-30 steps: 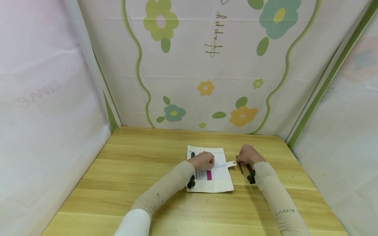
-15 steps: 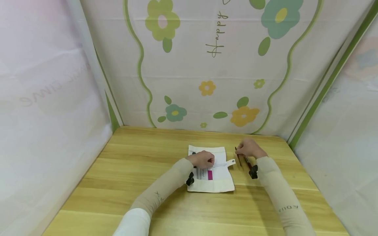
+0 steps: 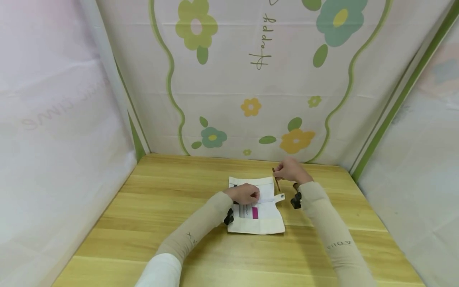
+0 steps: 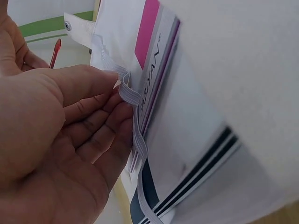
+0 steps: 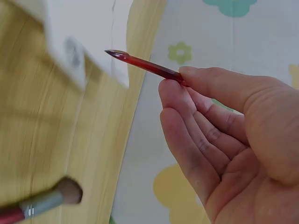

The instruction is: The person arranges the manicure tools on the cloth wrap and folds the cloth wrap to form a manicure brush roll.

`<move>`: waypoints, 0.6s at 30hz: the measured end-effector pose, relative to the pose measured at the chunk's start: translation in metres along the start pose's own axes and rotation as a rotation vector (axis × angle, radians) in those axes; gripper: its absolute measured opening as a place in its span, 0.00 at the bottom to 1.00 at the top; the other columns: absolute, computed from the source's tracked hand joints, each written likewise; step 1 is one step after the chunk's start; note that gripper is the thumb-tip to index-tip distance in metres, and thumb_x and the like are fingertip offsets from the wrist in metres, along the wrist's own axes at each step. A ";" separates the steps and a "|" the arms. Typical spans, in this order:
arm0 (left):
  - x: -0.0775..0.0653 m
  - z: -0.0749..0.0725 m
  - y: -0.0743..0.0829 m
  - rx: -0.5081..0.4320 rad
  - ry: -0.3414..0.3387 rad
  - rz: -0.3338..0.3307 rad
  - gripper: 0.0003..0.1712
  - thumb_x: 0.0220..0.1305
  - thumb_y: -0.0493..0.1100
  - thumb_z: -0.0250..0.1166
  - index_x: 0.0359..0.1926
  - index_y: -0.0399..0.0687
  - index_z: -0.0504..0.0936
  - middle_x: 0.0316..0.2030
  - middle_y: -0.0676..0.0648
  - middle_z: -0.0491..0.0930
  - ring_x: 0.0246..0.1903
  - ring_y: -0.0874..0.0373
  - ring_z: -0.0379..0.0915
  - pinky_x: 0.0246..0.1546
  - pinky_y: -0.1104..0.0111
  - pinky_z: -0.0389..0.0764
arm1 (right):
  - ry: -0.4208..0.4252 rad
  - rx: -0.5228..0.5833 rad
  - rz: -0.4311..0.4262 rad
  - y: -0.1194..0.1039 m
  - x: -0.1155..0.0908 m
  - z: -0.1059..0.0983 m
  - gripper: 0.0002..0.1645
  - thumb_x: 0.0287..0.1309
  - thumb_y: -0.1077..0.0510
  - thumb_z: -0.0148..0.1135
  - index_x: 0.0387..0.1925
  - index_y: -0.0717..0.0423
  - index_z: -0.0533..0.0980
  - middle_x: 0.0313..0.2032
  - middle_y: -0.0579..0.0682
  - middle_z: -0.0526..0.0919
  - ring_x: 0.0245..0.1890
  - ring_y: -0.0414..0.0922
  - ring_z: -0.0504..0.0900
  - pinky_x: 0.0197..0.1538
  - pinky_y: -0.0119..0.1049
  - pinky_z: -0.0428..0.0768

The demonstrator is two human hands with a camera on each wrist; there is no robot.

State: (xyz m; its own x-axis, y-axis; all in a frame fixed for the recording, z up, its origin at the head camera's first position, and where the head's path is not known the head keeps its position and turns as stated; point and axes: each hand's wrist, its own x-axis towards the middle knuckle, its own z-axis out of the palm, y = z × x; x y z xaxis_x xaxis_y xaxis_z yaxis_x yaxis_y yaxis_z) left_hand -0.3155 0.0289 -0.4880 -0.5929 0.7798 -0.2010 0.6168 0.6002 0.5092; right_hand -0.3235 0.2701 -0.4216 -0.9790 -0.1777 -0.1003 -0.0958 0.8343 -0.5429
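A white cloth roll case (image 3: pixel 256 228) lies unrolled on the table, its snap tab (image 3: pixel 279 197) sticking out to the right. Over it, my left hand (image 3: pixel 245 194) pinches a grey-white elastic band (image 4: pixel 142 144) between thumb and fingers, lifting a small loop. My right hand (image 3: pixel 292 170) holds a slim, dark red stick (image 5: pixel 149 67) with a pointed, shiny tip, pinched between thumb and fingertips. It is raised near the case's upper right edge, tip downward in the head view. Its exact kind is unclear. The stick's other end is hidden in the right wrist view.
Below the right hand lies a makeup brush (image 5: pixel 44 203) with a red handle and metal ferrule. Inside the case are printed flat items, one with a magenta stripe (image 3: pixel 255 213). The wooden table (image 3: pixel 172 191) ends at a flowered cloth wall (image 3: pixel 222 79).
My right hand has lifted the red stick from the table on the right, then carried it up and left toward the case. The left hand has stayed almost still.
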 end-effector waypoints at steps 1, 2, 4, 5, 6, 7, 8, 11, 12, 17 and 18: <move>0.000 -0.001 0.000 0.002 -0.003 0.004 0.09 0.80 0.42 0.59 0.37 0.53 0.80 0.33 0.57 0.76 0.35 0.66 0.70 0.42 0.73 0.73 | 0.009 -0.005 -0.002 -0.003 0.002 0.003 0.09 0.67 0.57 0.70 0.33 0.59 0.88 0.31 0.54 0.92 0.34 0.52 0.89 0.33 0.35 0.77; 0.000 -0.001 0.000 0.003 -0.007 0.006 0.09 0.80 0.42 0.59 0.37 0.53 0.80 0.33 0.57 0.76 0.35 0.66 0.70 0.43 0.73 0.72 | 0.014 -0.005 -0.011 -0.005 0.005 0.006 0.09 0.66 0.57 0.71 0.33 0.59 0.88 0.31 0.54 0.92 0.35 0.55 0.90 0.34 0.35 0.80; 0.000 -0.002 0.000 0.008 -0.011 0.007 0.09 0.81 0.42 0.58 0.38 0.53 0.79 0.34 0.57 0.76 0.36 0.66 0.70 0.43 0.73 0.72 | 0.016 0.023 -0.009 -0.009 0.010 0.013 0.09 0.66 0.58 0.71 0.34 0.61 0.88 0.32 0.55 0.92 0.38 0.57 0.91 0.38 0.38 0.85; 0.000 -0.002 0.000 0.012 -0.011 0.007 0.09 0.81 0.43 0.58 0.38 0.53 0.79 0.34 0.57 0.76 0.36 0.66 0.70 0.44 0.73 0.72 | 0.020 0.032 -0.005 -0.010 0.012 0.016 0.09 0.66 0.58 0.72 0.34 0.60 0.88 0.32 0.55 0.92 0.38 0.56 0.91 0.39 0.40 0.86; 0.000 -0.003 0.000 0.014 -0.011 0.006 0.09 0.81 0.43 0.58 0.38 0.53 0.79 0.34 0.57 0.75 0.36 0.66 0.70 0.44 0.73 0.72 | 0.024 0.045 -0.003 -0.011 0.015 0.020 0.08 0.66 0.58 0.72 0.34 0.60 0.88 0.32 0.54 0.92 0.38 0.56 0.91 0.41 0.40 0.87; 0.000 -0.003 0.000 0.017 -0.010 0.006 0.09 0.81 0.42 0.58 0.38 0.53 0.79 0.34 0.57 0.75 0.36 0.66 0.70 0.44 0.73 0.72 | 0.025 0.054 -0.010 -0.012 0.017 0.024 0.09 0.66 0.58 0.72 0.34 0.61 0.88 0.32 0.55 0.92 0.38 0.56 0.92 0.41 0.41 0.87; 0.000 -0.003 0.000 0.018 -0.009 0.006 0.09 0.81 0.42 0.58 0.38 0.53 0.79 0.34 0.57 0.75 0.37 0.66 0.70 0.44 0.73 0.72 | 0.027 0.064 -0.015 -0.011 0.019 0.028 0.08 0.66 0.58 0.72 0.34 0.61 0.88 0.31 0.55 0.92 0.38 0.56 0.92 0.41 0.41 0.87; -0.001 -0.003 0.002 0.017 -0.011 0.012 0.08 0.80 0.42 0.58 0.39 0.52 0.80 0.35 0.57 0.75 0.38 0.66 0.70 0.45 0.73 0.72 | 0.039 0.078 -0.021 -0.010 0.024 0.040 0.09 0.65 0.58 0.72 0.32 0.60 0.89 0.29 0.53 0.91 0.33 0.51 0.91 0.37 0.37 0.85; -0.001 -0.004 0.002 0.019 -0.014 0.015 0.08 0.80 0.42 0.58 0.39 0.52 0.80 0.35 0.57 0.75 0.38 0.66 0.70 0.46 0.73 0.72 | 0.039 0.085 -0.029 -0.009 0.025 0.043 0.09 0.65 0.59 0.72 0.32 0.61 0.89 0.29 0.54 0.91 0.31 0.50 0.90 0.36 0.36 0.84; -0.002 -0.005 0.003 0.034 -0.016 0.019 0.07 0.80 0.41 0.59 0.39 0.51 0.80 0.36 0.57 0.76 0.39 0.66 0.70 0.47 0.74 0.72 | 0.041 0.117 -0.025 -0.010 0.030 0.053 0.08 0.64 0.60 0.72 0.32 0.62 0.89 0.29 0.55 0.91 0.27 0.44 0.88 0.32 0.32 0.81; -0.002 -0.005 0.003 0.040 -0.014 0.019 0.07 0.80 0.40 0.59 0.40 0.51 0.81 0.35 0.57 0.76 0.39 0.66 0.70 0.46 0.74 0.72 | 0.044 0.118 -0.023 -0.011 0.030 0.054 0.08 0.64 0.60 0.72 0.32 0.63 0.89 0.29 0.55 0.91 0.27 0.44 0.88 0.32 0.31 0.80</move>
State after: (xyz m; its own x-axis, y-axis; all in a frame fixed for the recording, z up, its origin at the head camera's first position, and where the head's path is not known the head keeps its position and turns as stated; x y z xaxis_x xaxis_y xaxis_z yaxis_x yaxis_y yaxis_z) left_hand -0.3151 0.0285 -0.4816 -0.5739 0.7931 -0.2039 0.6478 0.5920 0.4795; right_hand -0.3419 0.2281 -0.4636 -0.9840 -0.1704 -0.0515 -0.0987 0.7629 -0.6390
